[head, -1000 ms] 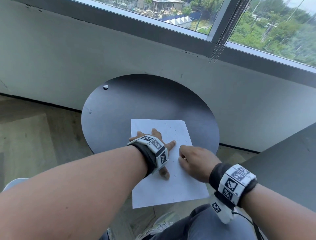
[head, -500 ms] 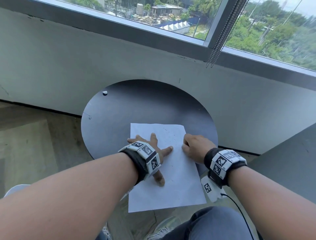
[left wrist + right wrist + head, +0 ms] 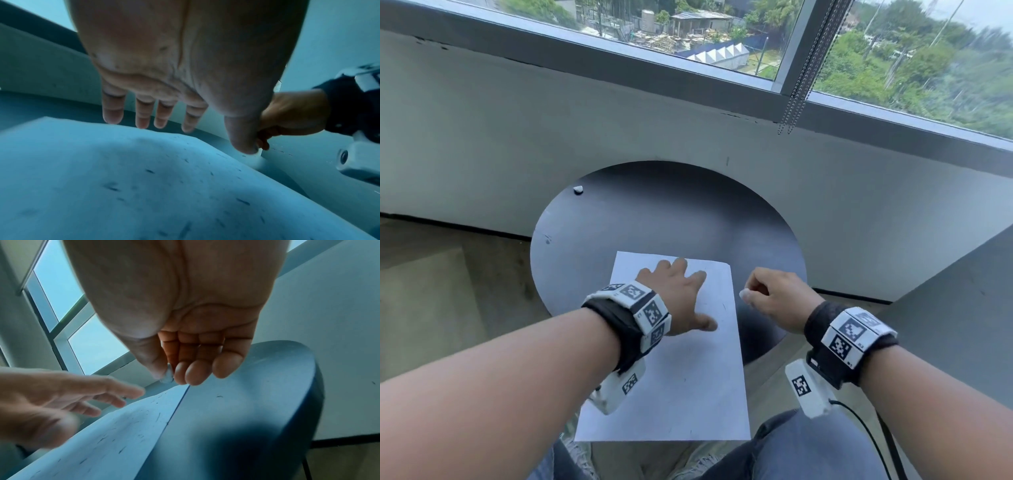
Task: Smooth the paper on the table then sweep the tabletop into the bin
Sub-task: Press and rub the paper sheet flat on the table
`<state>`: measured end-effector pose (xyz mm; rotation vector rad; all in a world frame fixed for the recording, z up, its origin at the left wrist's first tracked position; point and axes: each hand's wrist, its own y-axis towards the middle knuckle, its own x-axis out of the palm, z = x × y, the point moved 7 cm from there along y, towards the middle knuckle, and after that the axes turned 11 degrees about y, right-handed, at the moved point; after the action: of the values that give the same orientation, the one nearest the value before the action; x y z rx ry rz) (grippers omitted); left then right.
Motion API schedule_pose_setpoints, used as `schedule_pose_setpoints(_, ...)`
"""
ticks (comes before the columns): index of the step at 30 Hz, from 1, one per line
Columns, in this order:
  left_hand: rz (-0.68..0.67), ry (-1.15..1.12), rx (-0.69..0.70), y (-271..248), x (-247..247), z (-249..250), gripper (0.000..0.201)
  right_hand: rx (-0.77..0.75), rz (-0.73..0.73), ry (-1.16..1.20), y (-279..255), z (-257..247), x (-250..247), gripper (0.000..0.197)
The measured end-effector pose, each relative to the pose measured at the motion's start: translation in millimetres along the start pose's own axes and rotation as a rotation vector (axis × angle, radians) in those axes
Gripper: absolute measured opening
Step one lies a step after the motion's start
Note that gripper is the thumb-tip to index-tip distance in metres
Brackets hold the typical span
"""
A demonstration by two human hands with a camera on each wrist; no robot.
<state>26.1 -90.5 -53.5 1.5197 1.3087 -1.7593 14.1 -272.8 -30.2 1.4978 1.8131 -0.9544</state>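
Observation:
A white sheet of paper (image 3: 688, 377) (image 3: 144, 178) (image 3: 115, 434) lies on the round black table (image 3: 654, 212) (image 3: 257, 402), and its near half hangs over the table's edge. My left hand (image 3: 681, 294) (image 3: 164, 97) (image 3: 61, 395) is over the sheet's far half with straight, spread fingers; the thumb tip touches the paper. My right hand (image 3: 774, 298) (image 3: 180, 369) (image 3: 287, 116) hovers just right of the sheet, fingers curled, pinching a small white scrap (image 3: 744, 294) (image 3: 168, 376) between thumb and forefinger. Another white scrap (image 3: 578, 189) sits at the table's far left.
A grey wall and window sill stand right behind the table, with a blind's bead chain (image 3: 787, 116) hanging down. A second dark tabletop (image 3: 962, 308) juts in at the right. My knees in jeans (image 3: 808, 452) are below the paper. No bin is in view.
My right hand has lifted off the paper's right edge and moved right, now pinching the scrap. My left hand has slid toward the sheet's far edge.

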Motion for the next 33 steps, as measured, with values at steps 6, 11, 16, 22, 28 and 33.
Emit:
schedule_pose_setpoints(6,-0.017,-0.017,-0.057,22.5,15.8,5.5,0.127,-0.065,-0.067,-0.153,-1.0,-12.2,29.7,0.016)
schedule_pose_setpoints(11,-0.111,0.034,0.041,20.7,20.0,11.8,0.132,-0.129,-0.095,-0.309,7.0,-15.2,46.0,0.017)
schedule_pose_setpoints(16,-0.138,0.055,0.058,24.4,23.7,13.1,0.135,-0.082,-0.110,-0.337,32.4,-11.1,41.3,0.015)
schedule_pose_setpoints(22,-0.160,0.066,0.056,26.9,21.9,14.4,0.137,-0.014,-0.059,-0.383,59.5,-12.8,32.2,0.016)
schedule_pose_setpoints(28,-0.156,0.050,0.058,25.3,20.3,11.8,0.138,-0.135,-0.116,-0.404,18.5,-19.8,47.3,0.015)
schedule_pose_setpoints(33,-0.156,0.063,0.062,25.6,20.0,12.4,0.139,-0.198,-0.198,-0.424,-10.4,-23.4,57.6,0.018)
